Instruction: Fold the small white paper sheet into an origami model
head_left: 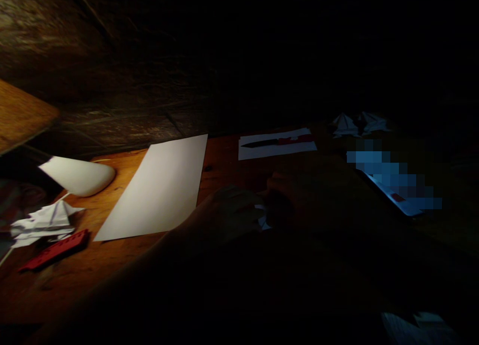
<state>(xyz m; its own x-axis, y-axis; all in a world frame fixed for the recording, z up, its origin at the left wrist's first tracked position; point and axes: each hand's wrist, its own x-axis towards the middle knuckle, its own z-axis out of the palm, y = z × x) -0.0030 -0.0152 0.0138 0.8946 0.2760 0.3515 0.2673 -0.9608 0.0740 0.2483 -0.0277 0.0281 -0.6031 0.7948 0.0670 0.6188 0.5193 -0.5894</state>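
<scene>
The scene is very dark. My left hand (pixel 234 207) and my right hand (pixel 299 195) meet over the wooden table (pixel 112 265) near the middle of the view. Both look curled around a small piece of white paper (pixel 263 220), of which only a corner shows between them. A blank white sheet (pixel 160 187) lies flat just left of my left hand.
A white lamp head (pixel 80 175) glows at the left. Below it lie a folded paper model (pixel 47 222) and a red flat tool (pixel 56 250). Farther back, a knife (pixel 277 142) rests on a white sheet, with folded paper figures (pixel 355 124) and a lit screen (pixel 392 182) at right.
</scene>
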